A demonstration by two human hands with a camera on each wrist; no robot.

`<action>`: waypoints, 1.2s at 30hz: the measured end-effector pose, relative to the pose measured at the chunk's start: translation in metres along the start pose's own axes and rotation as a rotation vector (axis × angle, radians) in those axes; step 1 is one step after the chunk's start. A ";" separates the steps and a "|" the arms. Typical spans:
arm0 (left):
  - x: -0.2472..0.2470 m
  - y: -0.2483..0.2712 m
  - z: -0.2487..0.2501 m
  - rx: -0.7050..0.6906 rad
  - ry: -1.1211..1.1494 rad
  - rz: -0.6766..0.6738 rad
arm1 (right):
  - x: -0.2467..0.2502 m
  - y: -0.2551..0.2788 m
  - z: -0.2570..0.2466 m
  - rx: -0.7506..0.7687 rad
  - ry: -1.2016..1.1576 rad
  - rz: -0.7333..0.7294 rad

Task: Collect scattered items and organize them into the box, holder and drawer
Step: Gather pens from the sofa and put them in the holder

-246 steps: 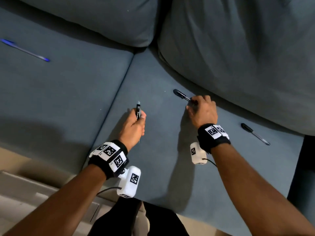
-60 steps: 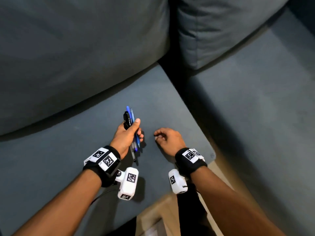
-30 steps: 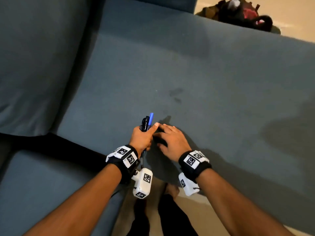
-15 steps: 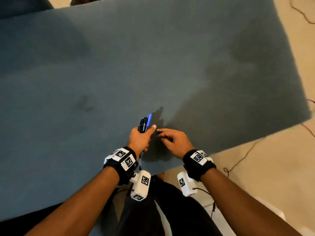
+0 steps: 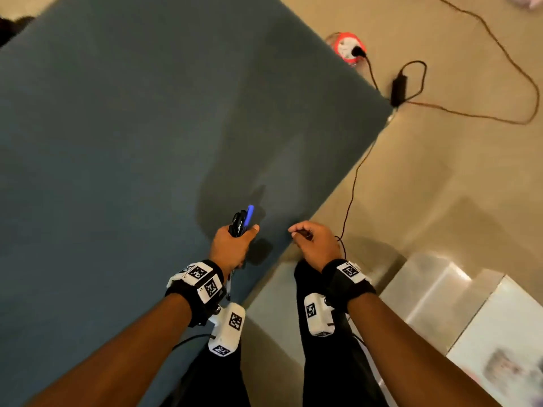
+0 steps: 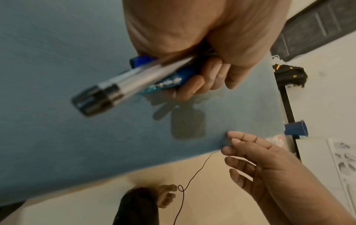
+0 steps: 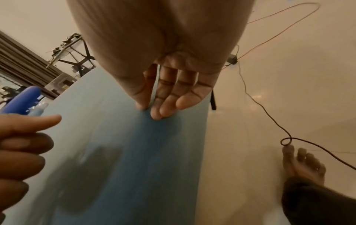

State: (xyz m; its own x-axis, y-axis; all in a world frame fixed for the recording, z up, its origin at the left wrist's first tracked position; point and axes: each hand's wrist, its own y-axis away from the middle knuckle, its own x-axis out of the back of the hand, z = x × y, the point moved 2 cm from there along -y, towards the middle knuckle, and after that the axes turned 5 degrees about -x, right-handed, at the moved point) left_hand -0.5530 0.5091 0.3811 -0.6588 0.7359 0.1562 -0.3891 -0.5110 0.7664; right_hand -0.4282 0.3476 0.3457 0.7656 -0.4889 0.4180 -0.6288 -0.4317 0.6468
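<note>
The view is now turned away from the sofa cushion (image 5: 147, 142) toward the floor (image 5: 440, 186). The bundle of pens (image 5: 241, 220) is gripped in the left hand (image 5: 232, 248); the right hand (image 5: 316, 245), now withdrawn, hangs loosely curled and holds nothing. Collecting seems finished; carrying to the holder is judged next.

A home living room, judging by its furnishings. A large grey-blue fabric sofa cushion (image 5: 132, 142) fills most of the head view, standing on a glossy beige tiled floor (image 5: 440, 186). A thin dark electrical cable (image 5: 351, 195) trails loosely across the tiles to a black power adapter (image 5: 398, 89) and a round red and white socket unit (image 5: 348, 48). A bare foot (image 7: 302, 164) rests on the floor beside the cable. In the right wrist view, a black metal-framed stand (image 7: 77, 51) sits by a dark slatted panel (image 7: 23, 60) in the background.
</note>
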 end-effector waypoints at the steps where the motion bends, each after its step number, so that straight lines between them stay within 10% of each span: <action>1: -0.019 -0.004 0.009 -0.005 -0.022 -0.012 | 0.016 -0.004 0.011 -0.030 -0.007 -0.005; 9: -0.229 -0.028 0.093 -0.047 -0.303 -0.207 | 0.184 -0.020 0.097 -0.202 -0.243 0.169; 20: -0.526 -0.005 0.167 -0.194 -0.633 -0.626 | 0.375 0.041 0.233 -0.607 -0.268 0.866; 27: -0.648 0.022 0.151 -0.181 -0.860 -0.818 | 0.377 0.065 0.331 -1.147 -0.553 0.806; 36: -0.773 0.044 0.133 -0.128 -1.188 -1.047 | 0.387 0.060 0.357 -1.229 -0.657 0.666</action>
State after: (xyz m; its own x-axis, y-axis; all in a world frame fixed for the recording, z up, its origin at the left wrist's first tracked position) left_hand 0.0248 -0.0235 0.3766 0.7557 0.6537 0.0399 -0.4184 0.4351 0.7973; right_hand -0.2182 -0.1377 0.3182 0.0019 -0.7117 0.7025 -0.0728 0.7005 0.7099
